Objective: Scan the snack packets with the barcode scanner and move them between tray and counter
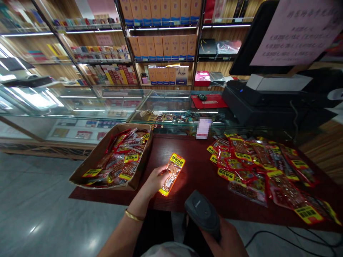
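Observation:
My left hand (156, 180) pinches a snack packet (173, 172) by its left edge, just over the dark red table. The packet is red and yellow with a clear window, and bright light falls on it. In my right hand (223, 237) is a black handheld barcode scanner (203, 210), its head pointing toward the packet. Left of my left hand, a cardboard box (134, 184) holds many similar packets. On the right side of the table lies a loose pile of packets (242, 157), some overlapping. The fingers of my right hand are partly hidden beneath the scanner.
Behind the table stands a glass display counter (166, 95) with a red mat (210, 101) and a mouse (202, 97) on it. A monitor (249, 39) rises at the right. Black cables (270, 233) run across the floor at lower right. Stocked shelves line the back wall.

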{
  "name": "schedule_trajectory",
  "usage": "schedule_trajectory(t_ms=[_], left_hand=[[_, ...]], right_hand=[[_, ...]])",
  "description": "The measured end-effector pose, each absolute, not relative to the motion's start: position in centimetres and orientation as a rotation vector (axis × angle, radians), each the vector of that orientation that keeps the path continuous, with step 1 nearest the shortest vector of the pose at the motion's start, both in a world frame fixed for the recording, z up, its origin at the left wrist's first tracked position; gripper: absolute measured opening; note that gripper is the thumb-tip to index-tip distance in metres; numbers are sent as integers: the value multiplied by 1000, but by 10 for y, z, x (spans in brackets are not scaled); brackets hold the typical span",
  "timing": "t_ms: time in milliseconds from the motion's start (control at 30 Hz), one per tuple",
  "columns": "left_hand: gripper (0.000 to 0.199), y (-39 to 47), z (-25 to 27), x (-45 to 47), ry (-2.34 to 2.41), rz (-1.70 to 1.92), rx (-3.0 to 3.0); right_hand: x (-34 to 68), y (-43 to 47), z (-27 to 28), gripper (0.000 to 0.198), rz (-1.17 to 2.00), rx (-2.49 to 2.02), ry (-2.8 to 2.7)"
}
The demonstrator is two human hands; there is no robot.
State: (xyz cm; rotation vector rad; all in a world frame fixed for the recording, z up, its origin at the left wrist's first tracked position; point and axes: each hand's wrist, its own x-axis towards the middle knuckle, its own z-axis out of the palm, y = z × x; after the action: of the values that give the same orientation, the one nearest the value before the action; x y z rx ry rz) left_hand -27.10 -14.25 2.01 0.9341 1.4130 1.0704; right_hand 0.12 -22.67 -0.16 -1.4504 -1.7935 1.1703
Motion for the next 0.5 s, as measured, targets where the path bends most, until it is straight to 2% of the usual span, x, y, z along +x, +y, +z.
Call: schedule_trajectory(t_ms=[233, 500], left_hand=[[26, -135, 24, -256, 1304, 1035, 910], [37, -131, 21, -243, 1292, 1018, 787]], right_hand=[[4, -218, 0, 39, 1196, -1453, -1897], [-5, -216, 3, 36, 1096, -1401, -1747]])
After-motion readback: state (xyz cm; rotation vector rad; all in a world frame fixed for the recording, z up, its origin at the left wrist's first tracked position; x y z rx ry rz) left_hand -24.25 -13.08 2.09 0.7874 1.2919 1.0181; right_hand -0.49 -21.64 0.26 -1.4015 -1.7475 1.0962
